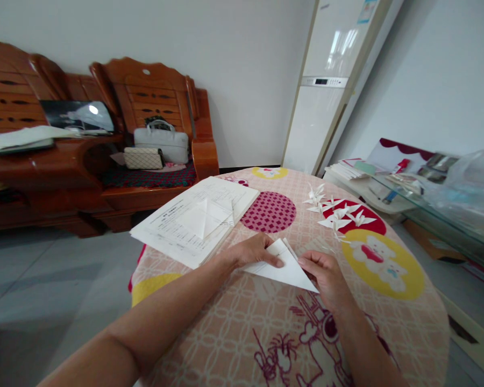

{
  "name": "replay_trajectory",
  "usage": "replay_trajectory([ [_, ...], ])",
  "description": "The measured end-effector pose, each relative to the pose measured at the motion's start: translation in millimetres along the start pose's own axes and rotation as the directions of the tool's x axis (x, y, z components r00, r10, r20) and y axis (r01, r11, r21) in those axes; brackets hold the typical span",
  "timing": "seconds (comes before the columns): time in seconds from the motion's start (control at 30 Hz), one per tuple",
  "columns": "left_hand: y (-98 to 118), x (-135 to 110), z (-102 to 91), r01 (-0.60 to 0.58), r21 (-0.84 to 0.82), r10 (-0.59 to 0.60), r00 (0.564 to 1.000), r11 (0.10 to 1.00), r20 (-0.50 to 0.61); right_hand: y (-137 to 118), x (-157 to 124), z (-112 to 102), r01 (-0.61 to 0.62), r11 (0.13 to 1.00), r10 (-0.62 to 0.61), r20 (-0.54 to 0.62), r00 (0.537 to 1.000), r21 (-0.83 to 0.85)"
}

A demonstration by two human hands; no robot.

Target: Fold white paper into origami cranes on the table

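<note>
A sheet of white paper folded into a triangle (287, 270) is between my two hands, just over the tablecloth. My left hand (256, 251) grips its left side, with the thumb lying on top. At its right edge, my right hand (321, 271) pinches the paper between thumb and fingers; some fingertips are hidden behind it. Several white folded paper cranes (341, 215) sit in a group at the far right of the table. A stack of printed papers (173, 226) lies to the left, with a creased white paper piece (205, 217) on top.
The round table wears a patterned cloth (226, 317). On the right stands a glass shelf (407, 201) with a plastic bag (471, 177). Wooden chairs (145, 80) hold a grey handbag (165, 142) and a laptop (80, 115). An air conditioner (317, 118) stands behind.
</note>
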State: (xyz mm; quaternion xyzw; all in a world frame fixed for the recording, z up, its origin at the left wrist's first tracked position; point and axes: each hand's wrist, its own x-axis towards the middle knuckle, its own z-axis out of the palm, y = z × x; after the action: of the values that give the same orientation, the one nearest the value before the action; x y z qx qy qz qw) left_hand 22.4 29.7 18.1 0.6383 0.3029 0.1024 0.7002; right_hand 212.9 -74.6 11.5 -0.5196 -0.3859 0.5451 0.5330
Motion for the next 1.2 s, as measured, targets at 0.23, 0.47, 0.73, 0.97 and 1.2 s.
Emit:
replay_trajectory([
  [0.23,0.6,-0.4,-0.9,-0.005,0.023,0.005,1.0,1.0,-0.003,-1.1,-0.2,1.8,0.049,0.997,-0.052,-0.056,0.997,-0.059],
  [0.47,1.3,-0.3,-2.6,-0.015,0.061,0.016,1.0,0.998,-0.018,-0.4,-0.1,-0.4,-0.03,1.0,0.03,0.016,0.999,0.002],
  [0.73,2.1,-0.2,-2.4,-0.025,0.041,0.026,1.0,0.999,-0.016,-5.5,-1.4,0.8,-0.058,0.998,0.059,0.031,0.998,-0.01],
  [0.97,1.4,0.0,-4.1,-0.014,0.037,0.015,1.0,0.999,-0.014,-1.5,0.1,-1.8,0.069,0.995,-0.072,-0.034,0.997,-0.076],
  [1.2,4.4,-0.8,-4.1,-0.022,-0.005,0.022,0.999,1.0,-0.034,-1.9,-0.3,-3.8,0.0,0.999,0.004,0.113,0.994,-0.038],
])
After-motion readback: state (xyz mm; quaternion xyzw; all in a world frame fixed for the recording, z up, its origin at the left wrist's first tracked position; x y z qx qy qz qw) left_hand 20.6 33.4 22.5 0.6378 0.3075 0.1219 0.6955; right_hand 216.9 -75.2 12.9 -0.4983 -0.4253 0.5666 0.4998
